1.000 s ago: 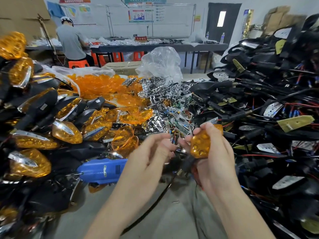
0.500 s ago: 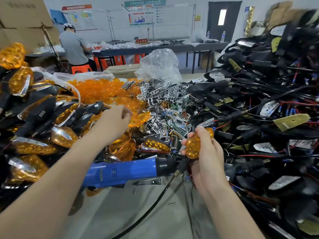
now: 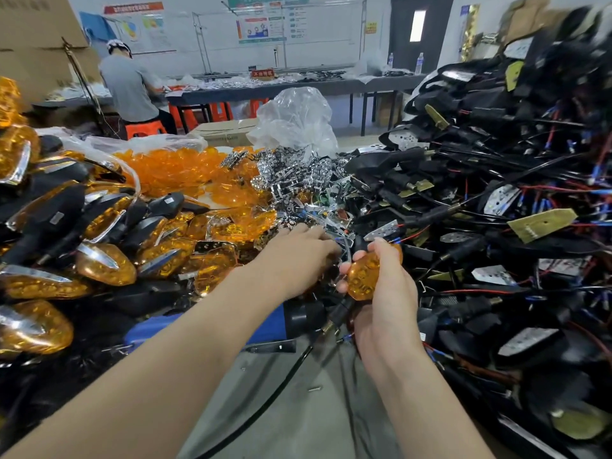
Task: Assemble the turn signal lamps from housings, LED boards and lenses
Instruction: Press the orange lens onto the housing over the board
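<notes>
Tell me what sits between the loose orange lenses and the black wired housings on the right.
A heap of shiny silver parts fills that stretch, a crumpled clear bag behind it, per the head view.

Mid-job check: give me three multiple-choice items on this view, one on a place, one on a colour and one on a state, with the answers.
1. Where does the pile of black wired housings lie relative to the person's hands?
A. To their left
B. To their right
C. On the far table

2. What colour is the body of the power tool lying near the person?
A. Red
B. Blue
C. Green

3. What is the right hand doing?
A. Lying flat and empty
B. Pressing the tool's trigger
C. Gripping an amber lamp

Answers:
1 B, the tangle of housings and wires fills the right side of the view.
2 B, its body shows blue behind its black nose.
3 C, the fingers curl round the amber lamp.
</notes>
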Motion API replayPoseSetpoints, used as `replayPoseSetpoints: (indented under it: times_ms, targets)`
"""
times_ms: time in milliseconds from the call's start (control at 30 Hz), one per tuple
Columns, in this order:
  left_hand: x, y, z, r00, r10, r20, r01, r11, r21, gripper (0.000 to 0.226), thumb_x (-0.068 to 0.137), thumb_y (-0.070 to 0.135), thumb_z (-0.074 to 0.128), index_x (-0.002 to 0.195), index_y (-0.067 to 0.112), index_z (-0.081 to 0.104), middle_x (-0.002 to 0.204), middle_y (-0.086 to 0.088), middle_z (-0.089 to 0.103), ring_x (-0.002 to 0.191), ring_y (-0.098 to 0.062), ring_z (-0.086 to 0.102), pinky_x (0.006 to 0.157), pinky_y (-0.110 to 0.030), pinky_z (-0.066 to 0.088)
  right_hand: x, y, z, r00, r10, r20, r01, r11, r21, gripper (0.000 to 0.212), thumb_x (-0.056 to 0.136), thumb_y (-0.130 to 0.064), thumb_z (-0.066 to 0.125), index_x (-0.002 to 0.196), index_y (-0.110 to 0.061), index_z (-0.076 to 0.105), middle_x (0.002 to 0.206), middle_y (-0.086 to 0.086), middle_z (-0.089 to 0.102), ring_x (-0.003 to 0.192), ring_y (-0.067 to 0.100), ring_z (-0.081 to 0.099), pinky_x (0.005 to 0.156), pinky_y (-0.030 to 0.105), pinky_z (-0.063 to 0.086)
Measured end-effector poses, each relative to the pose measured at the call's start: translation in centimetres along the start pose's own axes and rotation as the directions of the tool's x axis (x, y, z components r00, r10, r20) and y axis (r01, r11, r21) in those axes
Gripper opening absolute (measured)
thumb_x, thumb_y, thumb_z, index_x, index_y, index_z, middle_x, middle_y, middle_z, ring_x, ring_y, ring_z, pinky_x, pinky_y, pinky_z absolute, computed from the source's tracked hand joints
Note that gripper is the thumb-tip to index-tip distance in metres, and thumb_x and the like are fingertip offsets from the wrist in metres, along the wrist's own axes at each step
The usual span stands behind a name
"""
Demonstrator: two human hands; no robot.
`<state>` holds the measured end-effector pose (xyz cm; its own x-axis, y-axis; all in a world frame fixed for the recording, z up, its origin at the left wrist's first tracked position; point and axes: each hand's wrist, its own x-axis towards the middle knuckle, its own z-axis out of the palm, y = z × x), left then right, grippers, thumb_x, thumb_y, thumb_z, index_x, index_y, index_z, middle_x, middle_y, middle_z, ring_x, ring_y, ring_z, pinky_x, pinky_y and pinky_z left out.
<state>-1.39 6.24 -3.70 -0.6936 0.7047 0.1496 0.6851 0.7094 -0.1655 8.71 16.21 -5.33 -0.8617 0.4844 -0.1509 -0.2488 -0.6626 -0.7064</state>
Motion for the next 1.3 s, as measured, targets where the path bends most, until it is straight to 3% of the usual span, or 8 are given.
replayPoseSetpoints:
  times_ms: [167,300,467,667,733,967,1133,1300]
  targets:
    - [-0.1,-0.2,0.2,0.986,0.038,-0.163,-0.024,0.996,0.086,0.020,0.098,0.023,0.056,0.118,0.022,0.056,0.119,0.001,0.059,0.107,-0.019,0.050,0.088,-0.031,0.042,0.1,0.0,-0.1,1.000,0.006,-0.001,-0.006,1.000,-0.011,0.014,0.099,-0.026,0.063,0.099,-0.012,0.061,0.068,0.000,0.064,0.056,0.017,0.062,0.042,0.026,0.044]
    - [-2.2,-0.9,-1.7,0.954,-0.237,-0.185,0.153,0.912,-0.380,0.013,0.097,0.030,0.058,0.106,0.024,0.051,0.097,0.009,0.060,0.085,-0.007,0.055,0.069,-0.020,0.044,0.1,0.1,-0.1,1.000,0.012,0.010,-0.012,1.000,-0.021,0.013,0.098,-0.026,0.064,0.098,-0.013,0.061,0.070,0.000,0.064,0.056,0.017,0.062,0.043,0.026,0.045]
    - [-7.6,0.6,-3.2,0.843,-0.489,-0.224,0.025,0.452,-0.891,0.049,0.097,0.036,0.059,0.138,0.050,0.037,0.084,0.007,0.061,0.072,-0.006,0.064,0.067,-0.020,0.053,-0.1,0.4,-0.3,0.997,-0.035,0.066,0.041,0.995,-0.095,0.015,0.099,-0.029,0.064,0.099,-0.014,0.063,0.074,-0.001,0.066,0.063,0.016,0.065,0.048,0.026,0.048]
    - [-10.1,3.1,-1.8,0.826,-0.554,-0.103,-0.182,-0.089,-0.979,0.028,0.085,0.030,0.061,0.110,0.037,0.071,0.079,0.002,0.068,0.077,-0.013,0.068,0.072,-0.021,0.055,-0.2,0.7,-0.1,0.991,-0.068,0.119,0.086,0.985,-0.153,0.018,0.099,-0.034,0.065,0.093,-0.017,0.065,0.072,-0.002,0.067,0.064,0.015,0.068,0.049,0.026,0.051]
    - [-10.1,3.5,-1.1,0.834,-0.547,-0.076,-0.183,-0.144,-0.972,0.033,0.086,0.019,0.059,0.114,0.034,0.068,0.082,0.003,0.068,0.081,-0.015,0.069,0.073,-0.022,0.056,-0.4,0.8,0.0,0.988,-0.056,0.143,0.079,0.983,-0.165,0.020,0.099,-0.035,0.064,0.090,-0.018,0.065,0.071,-0.001,0.066,0.064,0.015,0.068,0.049,0.027,0.051]
    - [-10.5,4.3,-0.9,0.793,-0.584,-0.175,-0.196,0.029,-0.980,0.035,0.092,0.014,0.060,0.109,0.043,0.068,0.084,0.003,0.073,0.070,-0.011,0.070,0.066,-0.016,0.054,-0.9,0.8,0.3,0.943,0.033,0.330,0.050,0.969,-0.241,0.011,0.082,-0.034,0.074,0.073,-0.028,0.075,0.076,0.002,0.070,0.061,0.016,0.064,0.048,0.027,0.051]
    - [-11.1,3.9,-0.7,0.767,-0.578,-0.279,-0.031,0.400,-0.916,0.022,0.085,0.047,0.057,0.107,0.048,0.060,0.081,0.021,0.070,0.069,-0.002,0.066,0.063,-0.010,0.048,-1.0,0.9,0.1,0.905,0.054,0.422,0.067,0.961,-0.267,0.014,0.078,-0.018,0.076,0.076,-0.032,0.073,0.075,0.002,0.067,0.063,0.019,0.063,0.053,0.029,0.053]
    - [-11.4,3.3,-0.7,0.694,-0.454,-0.559,0.087,0.823,-0.561,0.017,0.095,0.044,0.059,0.107,0.035,0.066,0.097,0.012,0.050,0.083,-0.004,0.051,0.060,-0.019,0.045,-1.0,0.8,0.1,0.912,0.057,0.406,0.026,0.980,-0.196,0.016,0.078,-0.014,0.075,0.073,-0.030,0.075,0.072,0.002,0.065,0.059,0.018,0.062,0.052,0.027,0.052]
